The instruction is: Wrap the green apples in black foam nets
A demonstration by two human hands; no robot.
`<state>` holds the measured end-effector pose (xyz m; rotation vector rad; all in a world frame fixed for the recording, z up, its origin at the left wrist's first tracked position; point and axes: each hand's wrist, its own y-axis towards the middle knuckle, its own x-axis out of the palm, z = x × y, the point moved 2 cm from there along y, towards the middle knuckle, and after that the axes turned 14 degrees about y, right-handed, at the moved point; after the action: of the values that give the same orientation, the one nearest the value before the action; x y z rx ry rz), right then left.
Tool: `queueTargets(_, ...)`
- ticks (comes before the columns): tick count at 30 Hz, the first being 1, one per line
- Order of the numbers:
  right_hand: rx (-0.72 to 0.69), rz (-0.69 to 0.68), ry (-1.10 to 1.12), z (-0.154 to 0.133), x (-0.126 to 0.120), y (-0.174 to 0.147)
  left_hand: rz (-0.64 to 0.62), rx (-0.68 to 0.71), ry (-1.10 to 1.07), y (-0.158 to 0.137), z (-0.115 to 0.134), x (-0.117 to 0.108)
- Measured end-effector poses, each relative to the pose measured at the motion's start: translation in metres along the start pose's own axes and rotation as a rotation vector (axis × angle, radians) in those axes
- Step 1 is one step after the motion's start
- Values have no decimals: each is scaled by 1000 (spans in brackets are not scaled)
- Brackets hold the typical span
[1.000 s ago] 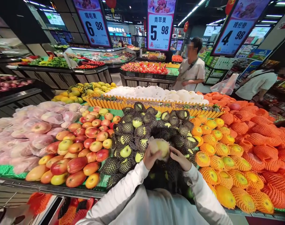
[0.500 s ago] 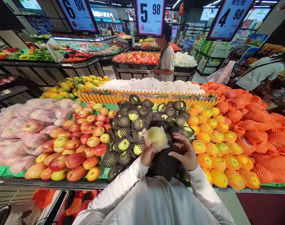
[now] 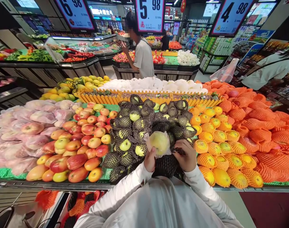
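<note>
Left hand [image 3: 150, 160] grips one pale green apple in a thin clear plastic bag [image 3: 159, 143], raised just over the middle heap; right hand [image 3: 187, 155], fingers curled, pinches a black foam net sleeve [image 3: 166, 164] just below it. Display table [image 3: 51, 184], left to right: pink-bagged fruit [image 3: 28, 126], loose red-yellow apples [image 3: 82, 148], black-netted green apples [image 3: 144, 126], orange-netted fruit [image 3: 241, 142] (heaps too many to count). Front rail runs close to the sleeves.

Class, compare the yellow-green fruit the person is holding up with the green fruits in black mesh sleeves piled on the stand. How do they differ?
The held yellow-green fruit sits in clear plastic film; the piled green fruits wear black foam mesh. The left hand lifts the first above the display, while the others rest there. The right hand touches black mesh below. Both are round and similar in size.
</note>
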<state>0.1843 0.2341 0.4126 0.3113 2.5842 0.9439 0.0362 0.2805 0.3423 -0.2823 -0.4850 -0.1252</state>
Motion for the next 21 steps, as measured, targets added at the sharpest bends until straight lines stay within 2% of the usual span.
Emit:
queueTargets(3,95,-111,213,-1,3,3,-56,40,-42,2,7,1)
queueTargets(5,161,-122,306,2,9,0,-98,39,-70,2,11,2)
queueTargets(10,289,47,394,18,19,-12,-81,-24,-62,0,11,-2)
queueTargets(12,269,50,360,19,18,-12,-92,-26,-57,0,8,-7)
queueTargets(17,146,-105,350,11,12,-5,-110,-60,-39,0,3,-17)
queueTargets(19,161,-92,396,11,12,-4,-152,-52,-44,0,4,-17)
queueTargets(21,180,-23,401,14,12,-4,-218,-35,-46,-1,5,-15)
